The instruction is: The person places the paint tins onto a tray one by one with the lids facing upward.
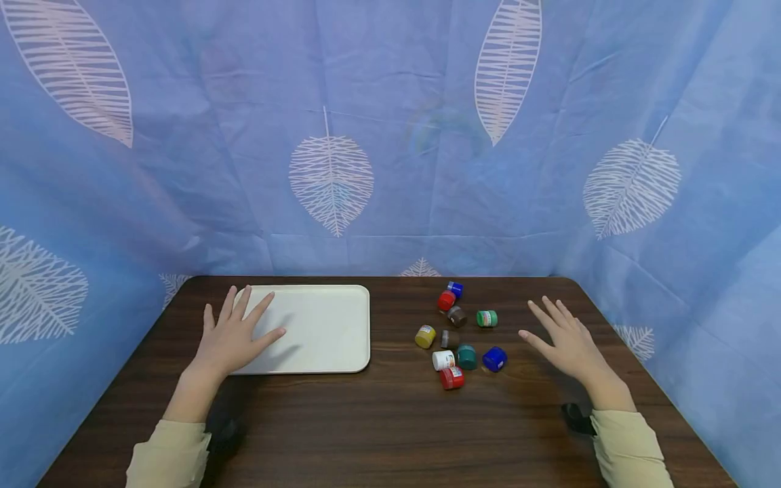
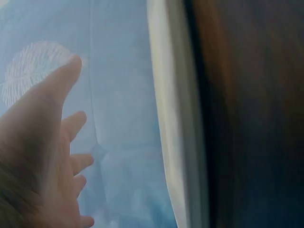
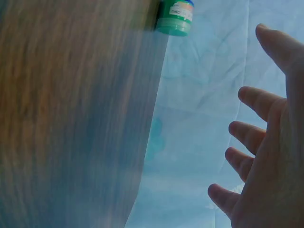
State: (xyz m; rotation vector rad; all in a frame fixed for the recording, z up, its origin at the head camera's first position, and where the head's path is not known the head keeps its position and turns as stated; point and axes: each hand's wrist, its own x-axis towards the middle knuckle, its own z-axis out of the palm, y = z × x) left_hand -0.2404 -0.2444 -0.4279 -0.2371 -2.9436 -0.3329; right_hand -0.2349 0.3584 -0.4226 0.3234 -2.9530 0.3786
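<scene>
My left hand point(image 1: 228, 343) hovers over the left part of a white rectangular tray point(image 1: 329, 332), fingers spread and holding nothing. To the right of the small jars, my right hand point(image 1: 567, 342) is held over the table with its fingers spread, also holding nothing. Several small paint jars lie scattered between the tray and that hand. Among them are a blue jar point(image 1: 495, 358), a green jar point(image 1: 487, 318), a teal jar point(image 1: 466, 357), a white jar point(image 1: 443, 360), a red jar point(image 1: 452, 377) and a yellow jar point(image 1: 425, 336). The green jar point(image 3: 175, 18) also shows in the right wrist view.
Farther back sit a second red jar point(image 1: 446, 300), a second blue jar point(image 1: 455, 289) and a brown jar point(image 1: 456, 316); a dark jar point(image 1: 449, 339) lies nearer. Everything stands on a dark wooden table point(image 1: 366, 434). A blue leaf-patterned curtain point(image 1: 396, 169) hangs behind it.
</scene>
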